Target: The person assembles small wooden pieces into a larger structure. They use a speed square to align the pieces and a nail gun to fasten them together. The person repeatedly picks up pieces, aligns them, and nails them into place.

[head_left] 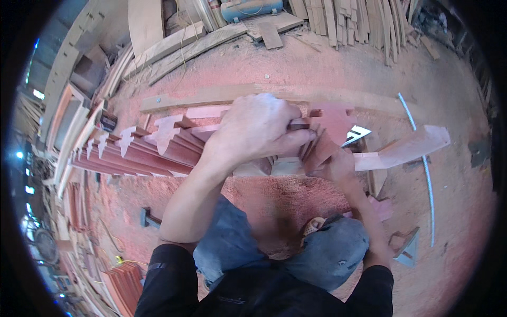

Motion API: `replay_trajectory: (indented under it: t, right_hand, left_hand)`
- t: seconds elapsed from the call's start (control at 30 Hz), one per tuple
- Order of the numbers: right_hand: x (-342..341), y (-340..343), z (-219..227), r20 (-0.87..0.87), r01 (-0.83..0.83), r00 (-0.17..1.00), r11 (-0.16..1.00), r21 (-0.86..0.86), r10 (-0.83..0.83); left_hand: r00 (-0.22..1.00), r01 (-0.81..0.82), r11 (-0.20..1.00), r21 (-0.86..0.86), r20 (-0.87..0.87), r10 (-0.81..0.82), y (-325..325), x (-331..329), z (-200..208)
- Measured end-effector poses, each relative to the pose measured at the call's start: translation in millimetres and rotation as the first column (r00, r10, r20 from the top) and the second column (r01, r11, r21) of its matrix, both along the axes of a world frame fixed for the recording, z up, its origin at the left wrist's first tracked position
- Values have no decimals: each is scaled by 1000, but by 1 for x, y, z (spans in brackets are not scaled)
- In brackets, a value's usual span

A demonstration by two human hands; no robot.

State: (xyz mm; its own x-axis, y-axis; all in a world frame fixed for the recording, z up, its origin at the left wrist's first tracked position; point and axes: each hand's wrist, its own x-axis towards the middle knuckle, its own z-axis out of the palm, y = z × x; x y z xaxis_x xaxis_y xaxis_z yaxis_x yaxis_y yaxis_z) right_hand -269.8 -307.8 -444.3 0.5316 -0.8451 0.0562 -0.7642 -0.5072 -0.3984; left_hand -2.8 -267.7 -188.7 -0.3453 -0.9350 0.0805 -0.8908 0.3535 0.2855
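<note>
My left hand [259, 127] is closed over the row of wood in front of me. A small dark object [298, 126] shows at its thumb and forefinger; its kind is hard to make out. Just right of it, my right hand [339, 165] is curled, slightly blurred, around the lower edge of a reddish profiled wooden piece [328, 134]. That piece has notches cut in its upper end. To the left lie several grooved reddish wooden mouldings [179, 140] side by side, their shaped ends toward the far side. Beneath my hands runs a pale board [288, 166].
An angled wooden piece [414, 147] extends right across a thin ribbed rod [429, 195]. A white slotted metal square [357, 135] lies behind my right hand. A hammer [150, 217] rests left of my knees, a triangular tool [407, 249] at right. Beyond stand a blue tank [251, 9] and stacked slats [359, 26].
</note>
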Motion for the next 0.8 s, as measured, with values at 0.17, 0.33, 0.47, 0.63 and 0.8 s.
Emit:
replay_trajectory:
  t: [0.17, 0.33, 0.47, 0.63, 0.8]
  right_hand:
    - [-3, 0, -22, -85, -23, 996, 999, -37, 19]
    - [-1, -12, -24, -215, -80, 971, 992, 102, 101]
    - [-5, -21, -18, -51, -237, 971, 952, -195, 232]
    - [-1, -45, -30, -250, -134, 897, 765, 630, 363]
    - [10, -52, -23, -294, -168, 831, 717, 676, 472]
  left_hand:
    - [1000, 4, 999, 43, -19, -3, -2, -4, 2]
    - [1000, -11, 998, 61, -15, 12, -4, -10, 5]
    - [998, -49, 995, 91, -34, 52, -4, -9, 4]
    - [990, -121, 971, 205, 99, 102, -2, -7, 9]
    - [995, -97, 977, 190, 54, 89, -8, -7, 13]
